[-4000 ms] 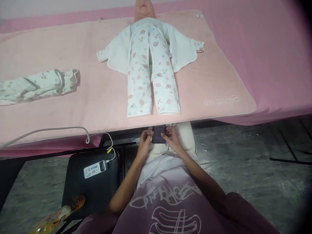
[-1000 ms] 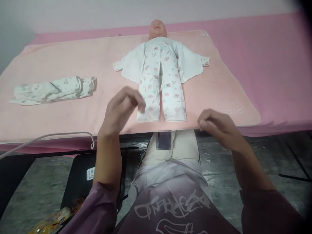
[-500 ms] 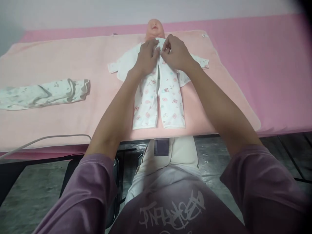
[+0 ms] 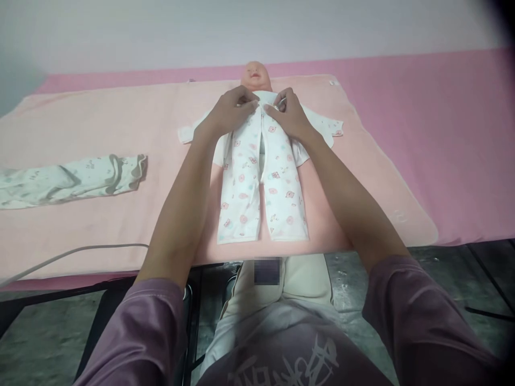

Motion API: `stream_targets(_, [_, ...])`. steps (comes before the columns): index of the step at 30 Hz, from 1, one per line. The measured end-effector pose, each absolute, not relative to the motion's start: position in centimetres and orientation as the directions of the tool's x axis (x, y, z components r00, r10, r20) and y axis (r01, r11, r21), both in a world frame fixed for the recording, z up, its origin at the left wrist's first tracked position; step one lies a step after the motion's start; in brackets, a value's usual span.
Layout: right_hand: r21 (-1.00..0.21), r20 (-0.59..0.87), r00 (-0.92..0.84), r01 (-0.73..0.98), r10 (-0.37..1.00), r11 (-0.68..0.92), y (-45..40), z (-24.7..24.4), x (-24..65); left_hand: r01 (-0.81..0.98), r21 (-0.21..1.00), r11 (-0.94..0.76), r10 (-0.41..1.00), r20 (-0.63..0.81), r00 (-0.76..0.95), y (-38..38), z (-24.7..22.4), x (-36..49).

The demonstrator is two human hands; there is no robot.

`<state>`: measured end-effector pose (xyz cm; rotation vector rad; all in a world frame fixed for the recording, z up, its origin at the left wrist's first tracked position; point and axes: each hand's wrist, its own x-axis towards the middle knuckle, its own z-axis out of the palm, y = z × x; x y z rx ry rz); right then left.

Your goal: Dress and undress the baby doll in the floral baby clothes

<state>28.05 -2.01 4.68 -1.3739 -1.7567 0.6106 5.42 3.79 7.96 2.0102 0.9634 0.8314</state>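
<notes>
White, pink-printed cloth trousers (image 4: 280, 187): left hand (image 4: 225, 113) and right hand (image 4: 294, 115) pinch the waistband (image 4: 261, 105), upper centre; even, light tension should limit twisting.

Printed trousers (image 4: 242, 195) — matt cloth; doll head (image 4: 255, 76) — smooth, plastic-looking.

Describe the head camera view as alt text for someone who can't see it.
Left hand and right hand touch the top of printed baby clothes, spread on a pink blanket below a doll's head. A bundled cloth lies to the left.
</notes>
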Motion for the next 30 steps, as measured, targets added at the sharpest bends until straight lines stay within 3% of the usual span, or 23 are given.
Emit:
stream_targets(4, [-0.783, 0.398, 0.071, 0.547, 0.915, 0.298, -1.4, 3.5, 28.2, 0.375, 0.828, -0.417, 0.867, 0.238, 0.438, 3.9, 7.0, 3.8])
stream_targets(7, [-0.79, 0.336, 0.029, 0.554, 0.942, 0.264, -1.7, 4.0, 28.4, 0.456, 0.802, -0.386, 0.886, 0.185, 0.425, 3.4, 6.5, 2.9])
stream_targets(16, [-0.763, 0.232, -0.23, 0.559, 0.945, 0.323, -6.5, 6.5, 29.7, 0.447, 0.763, -0.466, 0.812, 0.168, 0.558, -1.0, 5.9, -0.2])
stream_targets(20, [-0.775, 0.23, -0.203, 0.553, 0.952, 0.306, -8.9, 5.9, 29.6, 0.456, 0.745, -0.486, 0.817, 0.202, 0.539, -3.2, 5.5, -1.0])
stream_targets(24, [-0.731, 0.15, -0.255, 0.622, 0.955, 0.281, -11.1, 5.5, 29.7, 0.464, 0.749, -0.472, 0.781, 0.113, 0.614, -5.0, 5.7, -1.6])
stream_targets(30, [-0.694, 0.129, -0.188, 0.684, 0.974, 0.224, -14.6, 4.9, 29.2, 0.534, 0.613, -0.583, 0.75, 0.154, 0.643, -7.0, 5.4, -2.3])
